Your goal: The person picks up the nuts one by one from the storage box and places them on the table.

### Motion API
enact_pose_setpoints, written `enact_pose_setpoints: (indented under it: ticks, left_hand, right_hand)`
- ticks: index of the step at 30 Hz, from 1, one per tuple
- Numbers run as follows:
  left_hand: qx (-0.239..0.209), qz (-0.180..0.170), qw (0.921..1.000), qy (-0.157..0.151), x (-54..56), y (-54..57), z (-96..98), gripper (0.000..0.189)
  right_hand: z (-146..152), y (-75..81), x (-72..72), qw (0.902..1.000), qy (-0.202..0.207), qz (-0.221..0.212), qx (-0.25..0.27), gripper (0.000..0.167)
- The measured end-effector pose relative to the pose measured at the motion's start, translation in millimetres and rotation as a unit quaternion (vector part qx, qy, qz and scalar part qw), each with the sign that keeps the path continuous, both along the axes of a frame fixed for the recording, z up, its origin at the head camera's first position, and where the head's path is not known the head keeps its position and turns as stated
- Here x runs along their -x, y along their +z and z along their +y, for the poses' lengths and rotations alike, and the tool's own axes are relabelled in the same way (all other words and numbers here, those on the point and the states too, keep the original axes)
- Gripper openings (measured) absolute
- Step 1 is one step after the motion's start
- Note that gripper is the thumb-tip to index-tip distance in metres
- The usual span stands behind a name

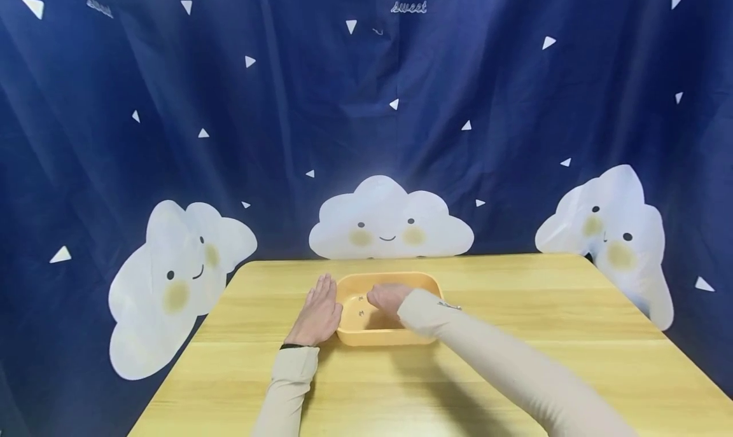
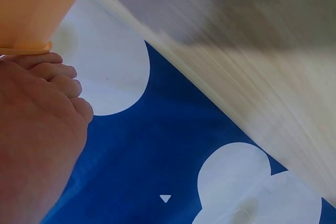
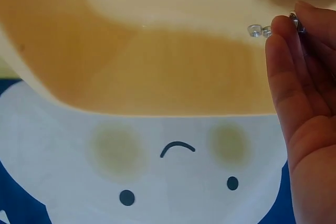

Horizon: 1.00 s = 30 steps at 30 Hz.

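Note:
An orange plastic basin (image 1: 386, 338) stands on the wooden table. My left hand (image 1: 317, 313) lies along its left side, fingers extended, touching the outside near the rim; in the left wrist view those fingers (image 2: 65, 85) are just beside the basin's rim. Reaching inside the basin, my right hand (image 1: 389, 298) pinches a small shiny metal piece (image 3: 295, 20) that looks like a nut, between thumb and fingertips. Another small metal piece (image 3: 255, 30) lies on the basin floor close by. From above, small metal bits (image 1: 361, 313) show left of the right hand.
The light wood table (image 1: 515, 360) extends around the basin on all sides. Behind it hangs a dark blue curtain (image 1: 355, 125) printed with white triangles and smiling clouds (image 1: 389, 227).

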<state>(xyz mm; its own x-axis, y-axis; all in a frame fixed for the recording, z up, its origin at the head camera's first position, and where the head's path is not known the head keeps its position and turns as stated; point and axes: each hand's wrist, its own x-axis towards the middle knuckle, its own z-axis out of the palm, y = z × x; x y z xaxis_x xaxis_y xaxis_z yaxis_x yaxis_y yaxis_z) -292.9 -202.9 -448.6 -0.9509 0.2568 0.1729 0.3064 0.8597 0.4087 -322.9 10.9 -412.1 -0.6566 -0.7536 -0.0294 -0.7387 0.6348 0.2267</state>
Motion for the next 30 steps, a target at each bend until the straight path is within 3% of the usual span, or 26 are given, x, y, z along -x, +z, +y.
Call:
enact_pose_setpoints:
  ticks: [5,9,14,18,22,30]
  left_hand:
    - [0.006,-0.005,1.0000,0.000,0.9,1.8,-1.5,0.060]
    - [0.009,-0.008,0.9999,0.002,3.0,-0.3,-3.5,0.061]
    - [0.003,-0.003,1.0000,0.001,3.4,-0.9,-4.8,0.062]
    - [0.000,0.001,1.0000,-0.002,2.1,-0.6,-5.1,0.062]
    - [0.000,-0.006,1.0000,-0.002,-0.1,1.4,-4.6,0.062]
    - [0.002,-0.010,1.0000,0.000,0.1,-0.1,-2.1,0.060]
  right_hand:
    - [3.7,6.4,6.0,0.9988,0.019,0.015,-0.044,0.015]
    - [7.9,8.9,11.8,0.9991,0.010,-0.029,-0.028,0.018]
    - [13.5,18.6,13.0,0.9931,-0.042,-0.109,-0.014,0.025]
    - [17.8,23.1,13.0,0.9922,-0.057,-0.106,-0.033,0.025]
    - [23.9,24.2,12.8,0.9941,-0.051,-0.093,-0.021,0.026]
    - [40.3,26.4,11.8,0.9925,-0.048,-0.112,-0.004,0.045]
